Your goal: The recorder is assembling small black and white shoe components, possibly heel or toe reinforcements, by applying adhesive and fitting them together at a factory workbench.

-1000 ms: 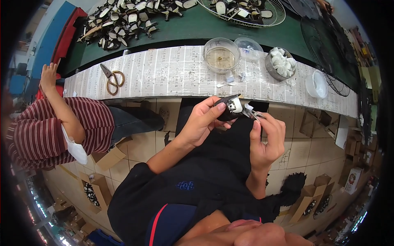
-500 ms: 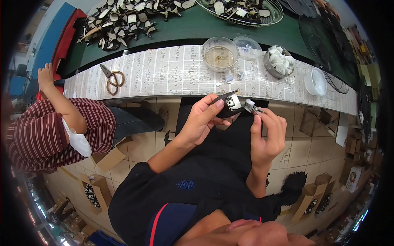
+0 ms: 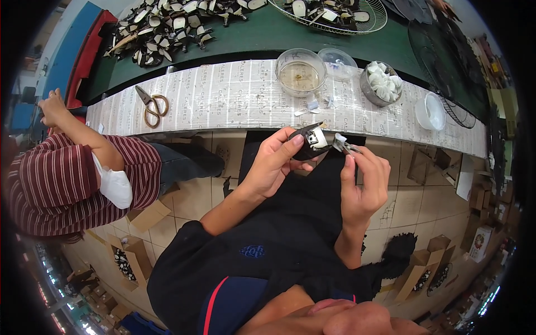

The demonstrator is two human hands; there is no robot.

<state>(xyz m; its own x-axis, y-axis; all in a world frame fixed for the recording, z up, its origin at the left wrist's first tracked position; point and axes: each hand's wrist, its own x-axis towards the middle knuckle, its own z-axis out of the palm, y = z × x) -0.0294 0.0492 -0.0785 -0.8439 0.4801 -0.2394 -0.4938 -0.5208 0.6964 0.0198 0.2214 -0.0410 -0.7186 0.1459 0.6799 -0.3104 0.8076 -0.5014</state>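
My left hand [image 3: 273, 164] grasps a small black part [image 3: 309, 143] with a pale metal insert, thumb on its near side and fingers wrapped behind it, holding it up just in front of the edge of the surface [image 3: 223, 103]. My right hand [image 3: 363, 181] sits at three o'clock from it, closed in a pinch on slim tweezers [image 3: 343, 145] whose tips carry a tiny white piece, almost touching the black part's right end. Both hands are raised above my dark lap, close together, the part between them.

On the paper-covered strip of the surface, at twelve o'clock from the part, stands a clear glass bowl [image 3: 300, 71] holding something yellowish, and just to its right lies a clear shallow lid [image 3: 344, 59]. At one o'clock sits a round metal tin [image 3: 381, 82] filled with white pieces, and farther at two o'clock a white round container [image 3: 430, 111]. A few small white scraps [image 3: 312, 106] lie on the strip between the bowl and my hands. At ten o'clock, well apart, lie scissors [image 3: 152, 105] with orange-brown handles. Beyond the strip, on the green part of the surface, is a heap of black-and-white parts [image 3: 167, 25], and a wire basket [image 3: 329, 11] holds more of them.

At nine o'clock another person in a striped shirt [image 3: 61, 184] leans toward the surface, their hand [image 3: 53, 106] near its left end.
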